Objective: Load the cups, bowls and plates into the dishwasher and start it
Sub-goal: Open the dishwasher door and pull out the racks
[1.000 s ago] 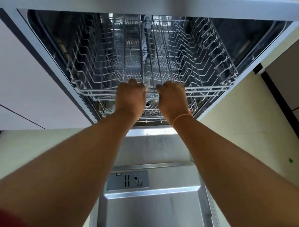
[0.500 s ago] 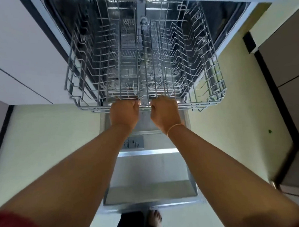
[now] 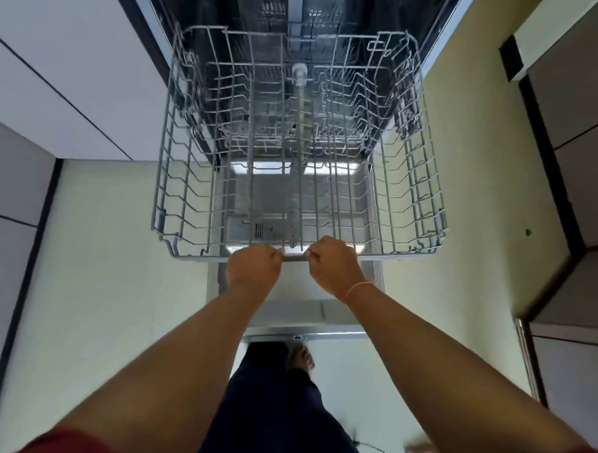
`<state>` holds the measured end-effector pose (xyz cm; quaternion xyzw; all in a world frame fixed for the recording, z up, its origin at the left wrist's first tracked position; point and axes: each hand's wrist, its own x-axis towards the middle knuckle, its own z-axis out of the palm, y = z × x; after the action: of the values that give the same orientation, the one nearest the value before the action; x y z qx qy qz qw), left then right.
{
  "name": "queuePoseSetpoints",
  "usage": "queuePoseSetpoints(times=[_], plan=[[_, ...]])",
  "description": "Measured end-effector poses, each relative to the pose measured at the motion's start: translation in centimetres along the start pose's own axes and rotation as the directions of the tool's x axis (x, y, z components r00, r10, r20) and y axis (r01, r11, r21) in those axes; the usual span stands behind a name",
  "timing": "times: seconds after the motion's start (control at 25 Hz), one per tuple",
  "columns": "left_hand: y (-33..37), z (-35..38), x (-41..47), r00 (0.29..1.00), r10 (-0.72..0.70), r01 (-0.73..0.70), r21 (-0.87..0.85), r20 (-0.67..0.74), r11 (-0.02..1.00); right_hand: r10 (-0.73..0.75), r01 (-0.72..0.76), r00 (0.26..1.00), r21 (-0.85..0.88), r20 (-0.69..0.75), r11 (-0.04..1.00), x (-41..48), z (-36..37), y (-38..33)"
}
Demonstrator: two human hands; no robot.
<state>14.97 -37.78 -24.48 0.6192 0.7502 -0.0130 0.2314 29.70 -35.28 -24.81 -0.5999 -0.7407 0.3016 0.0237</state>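
The left hand [image 3: 255, 267] was curled tight round the front rail of the wire rack [image 3: 295, 258], knuckles up. Just beside it the right hand [image 3: 333, 267], with a thin band [image 3: 360, 287] on its wrist, gripped the same rail in the same way. White cabinets [image 3: 61, 82] stood to the left. The rack hung far out of the dishwasher [image 3: 384, 10], above the lowered steel door [image 3: 294, 302], and a bare foot [image 3: 301, 359] showed past the door's edge. A moment before, the rack had sat deeper in the dishwasher; both hands had since drawn it out.
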Motion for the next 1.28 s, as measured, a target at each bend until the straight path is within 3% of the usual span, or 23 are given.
queuePoseSetpoints(times=[0.52,0.72,0.84,1.0,1.28], plan=[[-1.1,-2.2,-2.0,0.951,0.092,-0.084,-0.040,0.294,0.996,0.038,-0.031,0.998,-0.119,0.057,0.992,-3.0,-0.3,-2.9],[-0.9,-6.2,-3.8,0.991,0.076,-0.049,-0.232,0.108,0.971,0.058,-0.051,0.996,0.111,-0.065,0.992,-3.1,-2.3,-7.2],[-1.5,-11.3,-3.3,1.000,0.021,-0.027,-0.304,-0.023,0.952,0.026,0.004,0.979,0.150,-0.200,0.989,-1.6,-4.9,-11.6],[-3.8,-17.8,-0.7,0.986,-0.025,-0.044,-0.407,-0.162,0.913,0.034,0.042,0.888,0.156,-0.458,0.987,2.0,-7.2,-17.7],[-13.2,-29.9,4.6,0.963,0.109,-0.203,-0.392,-0.247,0.897,0.140,0.017,0.783,0.246,-0.606,0.969,8.7,-8.7,-29.0]])
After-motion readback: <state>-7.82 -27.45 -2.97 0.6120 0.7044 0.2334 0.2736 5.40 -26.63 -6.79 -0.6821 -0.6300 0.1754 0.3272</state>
